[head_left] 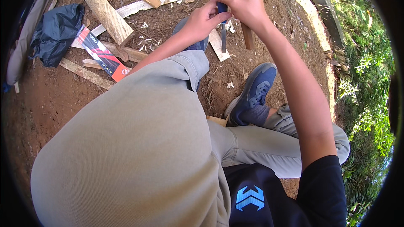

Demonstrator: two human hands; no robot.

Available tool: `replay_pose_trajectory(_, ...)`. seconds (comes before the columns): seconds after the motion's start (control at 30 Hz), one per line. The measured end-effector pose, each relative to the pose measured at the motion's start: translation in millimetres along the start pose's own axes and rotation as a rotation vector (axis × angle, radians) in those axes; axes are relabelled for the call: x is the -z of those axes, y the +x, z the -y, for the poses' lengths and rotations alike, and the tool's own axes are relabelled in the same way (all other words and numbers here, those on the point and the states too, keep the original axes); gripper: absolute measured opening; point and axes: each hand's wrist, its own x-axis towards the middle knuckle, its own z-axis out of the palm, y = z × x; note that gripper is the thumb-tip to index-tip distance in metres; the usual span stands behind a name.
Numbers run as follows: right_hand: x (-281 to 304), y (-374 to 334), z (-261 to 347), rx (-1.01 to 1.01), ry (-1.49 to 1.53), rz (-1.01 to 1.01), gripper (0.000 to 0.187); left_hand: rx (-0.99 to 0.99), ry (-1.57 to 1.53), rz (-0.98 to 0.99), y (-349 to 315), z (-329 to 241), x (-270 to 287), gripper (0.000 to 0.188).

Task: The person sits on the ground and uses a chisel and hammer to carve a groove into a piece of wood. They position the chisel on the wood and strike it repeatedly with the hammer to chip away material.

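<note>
Blue-handled chisel (pixel 221 6) is at the top of the frame, right of centre, its metal blade pointing down the picture. The left hand (pixel 201 22) grasps the handle's lower part between thumb and fingers. The right hand (pixel 248 3) is wrapped around a brown wooden bar (pixel 247 35) beside it, thumb reaching to the blue handle; the fingers crowd together there, so how firmly that thumb presses is hard to tell. Near the blade, a pale offcut (pixel 216 44) lies on brown soil (pixel 46 101). A blue shoe (pixel 254 90) is below. Upper left hold planks (pixel 103 8), a black plastic bag (pixel 57 31) and an orange-and-dark package (pixel 102 54).
</note>
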Motion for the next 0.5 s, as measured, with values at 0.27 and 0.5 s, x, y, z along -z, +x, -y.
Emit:
replay_pose_trajectory(0.27, 1, -8, -12, 0.048, -0.042, -0.132, 0.037, -0.018, 0.032, 0.032, 4, -1, -4, 0.042)
replay_pose_trajectory(0.5, 13, -5, -41, 0.086, -0.003, -0.109, 0.045, -0.083, -0.094, -0.039, 37, 0, -16, 0.045)
